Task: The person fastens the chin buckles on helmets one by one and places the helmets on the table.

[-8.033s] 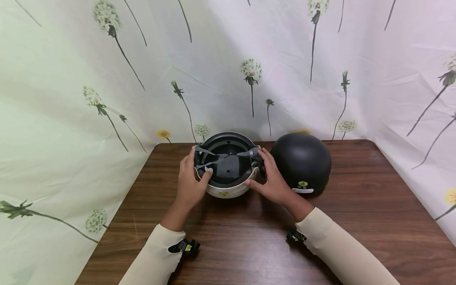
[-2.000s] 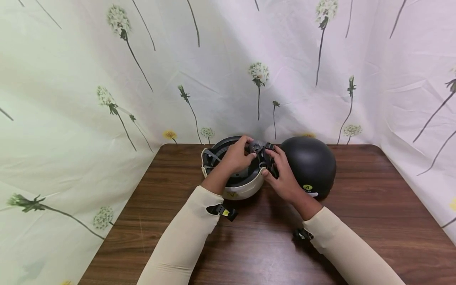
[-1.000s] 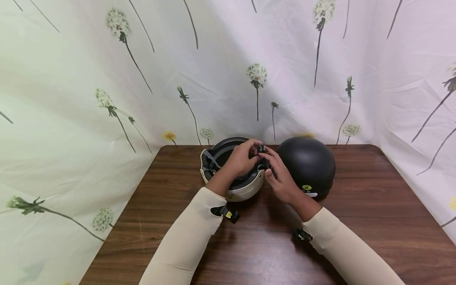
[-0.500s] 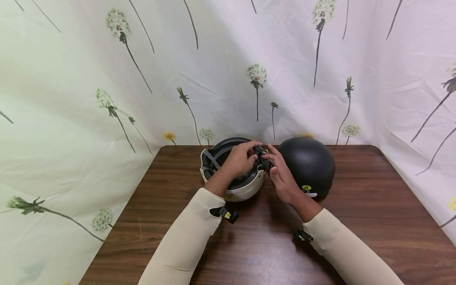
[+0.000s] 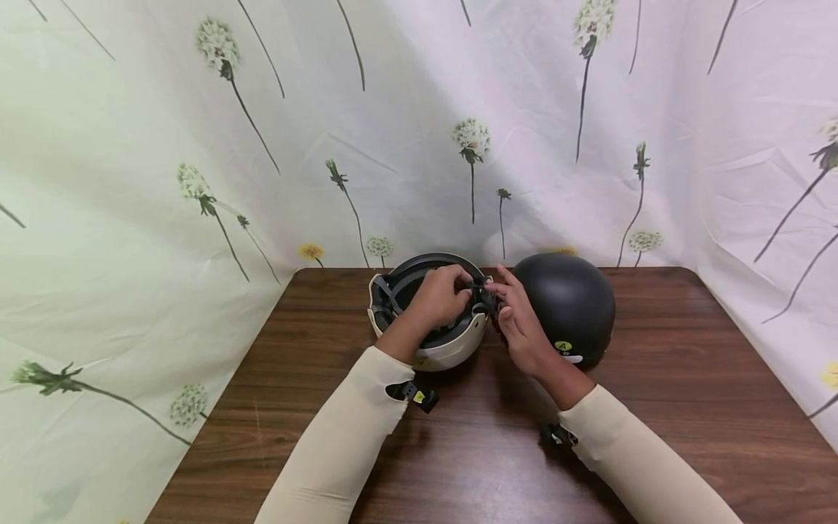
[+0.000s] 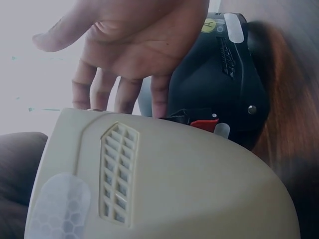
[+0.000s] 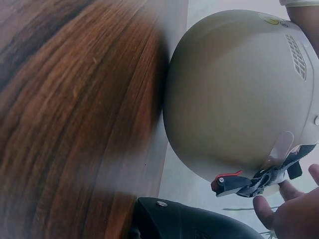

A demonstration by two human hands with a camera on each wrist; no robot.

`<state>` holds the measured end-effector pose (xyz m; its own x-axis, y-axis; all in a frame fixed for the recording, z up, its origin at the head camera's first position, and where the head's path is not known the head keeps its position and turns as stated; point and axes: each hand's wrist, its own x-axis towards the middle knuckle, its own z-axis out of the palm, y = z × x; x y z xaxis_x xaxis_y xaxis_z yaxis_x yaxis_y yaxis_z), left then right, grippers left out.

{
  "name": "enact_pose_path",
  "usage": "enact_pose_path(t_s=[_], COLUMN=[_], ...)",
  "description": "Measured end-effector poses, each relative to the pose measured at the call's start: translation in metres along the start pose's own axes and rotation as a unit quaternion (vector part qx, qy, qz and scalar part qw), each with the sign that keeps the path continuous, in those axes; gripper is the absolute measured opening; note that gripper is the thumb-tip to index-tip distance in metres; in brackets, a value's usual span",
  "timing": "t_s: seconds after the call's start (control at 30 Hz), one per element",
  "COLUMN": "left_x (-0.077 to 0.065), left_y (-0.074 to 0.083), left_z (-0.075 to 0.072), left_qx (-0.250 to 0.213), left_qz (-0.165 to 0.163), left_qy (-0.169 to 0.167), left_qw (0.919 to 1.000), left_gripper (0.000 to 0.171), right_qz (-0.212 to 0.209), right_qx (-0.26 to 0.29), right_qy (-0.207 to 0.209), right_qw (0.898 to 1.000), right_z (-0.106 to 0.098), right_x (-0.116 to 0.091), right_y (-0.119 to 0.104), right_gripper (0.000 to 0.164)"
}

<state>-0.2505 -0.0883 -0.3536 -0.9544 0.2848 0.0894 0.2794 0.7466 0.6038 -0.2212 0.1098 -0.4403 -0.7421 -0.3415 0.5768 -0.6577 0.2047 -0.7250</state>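
A cream helmet point(image 5: 452, 349) lies upturned on the table, its dark padded inside facing up. Over its opening my left hand point(image 5: 435, 298) pinches a dark chin strap point(image 5: 480, 288) between thumb and fingertips at the right rim. My right hand point(image 5: 520, 324) is just outside that rim, fingers mostly straight, fingertips at the strap. In the right wrist view a red-edged black buckle point(image 7: 227, 183) hangs on the strap outside the shell, close to the right fingers point(image 7: 286, 190). The left wrist view shows the right hand point(image 6: 144, 40) reaching behind the shell.
A matte black helmet point(image 5: 566, 306) stands dome up just right of the cream one, with a yellow sticker on its front. Both are near the back of the brown wooden table point(image 5: 471, 451). A flower-printed cloth point(image 5: 406, 145) hangs behind.
Since eight seconds ago, my left hand has left the helmet's left rim and crossed to the right-side strap. Over the last second the strap has lowered toward the rim; my right fingers have straightened.
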Motion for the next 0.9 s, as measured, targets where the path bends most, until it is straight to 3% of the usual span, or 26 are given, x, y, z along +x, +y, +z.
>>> enact_pose_path(t_s=[0.17,0.33,0.53,0.67,0.9], left_x=[-0.003,-0.006,-0.009,-0.012,-0.016], left_y=[0.001,-0.002,-0.007,-0.008,-0.011], left_z=[-0.003,-0.004,-0.006,-0.007,-0.007], left_qx=[-0.033,-0.068,-0.083,-0.084,-0.097], left_qz=[-0.014,-0.023,-0.002,-0.002,-0.011], left_qy=[0.022,0.028,0.027,0.028,0.035], left_qw=[0.9991,0.9970,0.9962,0.9960,0.9946], left_gripper=[0.019,0.020,0.037,0.035,0.027], right_qz=[0.030,0.056,0.064,0.068,0.116], right_qx=[-0.013,-0.006,-0.019,-0.033,-0.056], right_qy=[0.002,0.003,0.009,0.009,0.000], right_qw=[0.999,0.998,0.998,0.997,0.992], right_z=[-0.002,-0.004,-0.002,0.000,0.004], right_x=[-0.002,-0.005,-0.012,-0.015,-0.012], right_y=[-0.006,-0.006,-0.002,-0.001,-0.002], right_gripper=[0.078,0.065,0.052,0.046,0.065])
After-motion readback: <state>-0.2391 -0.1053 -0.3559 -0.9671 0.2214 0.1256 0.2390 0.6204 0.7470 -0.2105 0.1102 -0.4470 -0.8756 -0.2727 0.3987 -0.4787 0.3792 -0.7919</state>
